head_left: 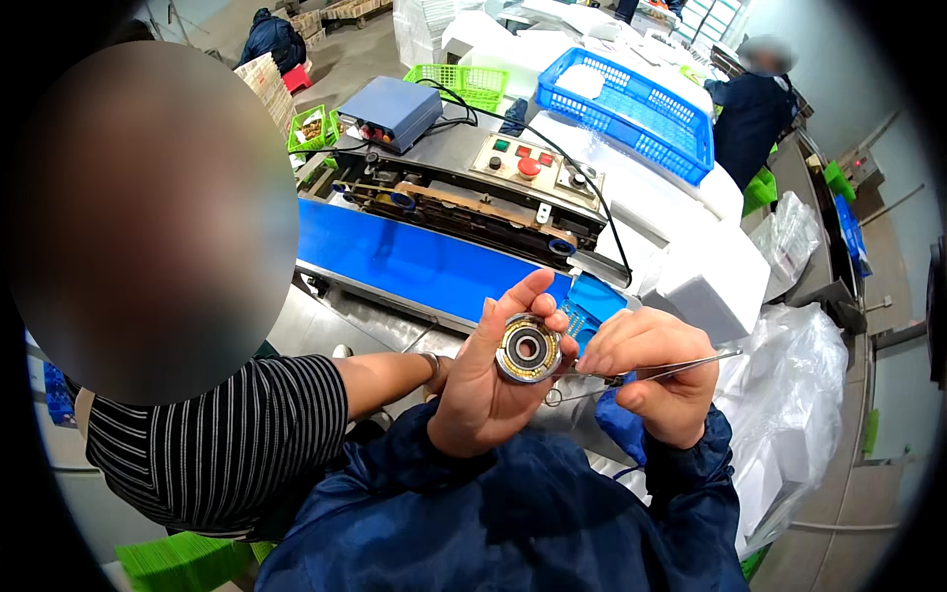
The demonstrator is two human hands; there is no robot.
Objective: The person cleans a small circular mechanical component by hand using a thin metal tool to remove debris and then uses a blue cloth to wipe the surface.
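Grasped against the fingers of the left hand point(483, 400), the round metal part point(514, 348) looks stiff, fairly weighty and perhaps slick, best held by its outer rim, while the right hand point(651, 343) pinches a thin metal tool point(718, 357).

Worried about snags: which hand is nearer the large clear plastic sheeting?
Right. The right hand, holding a metal tool, is just left of the sheeting; the left hand, cradling a round part, is farther left.
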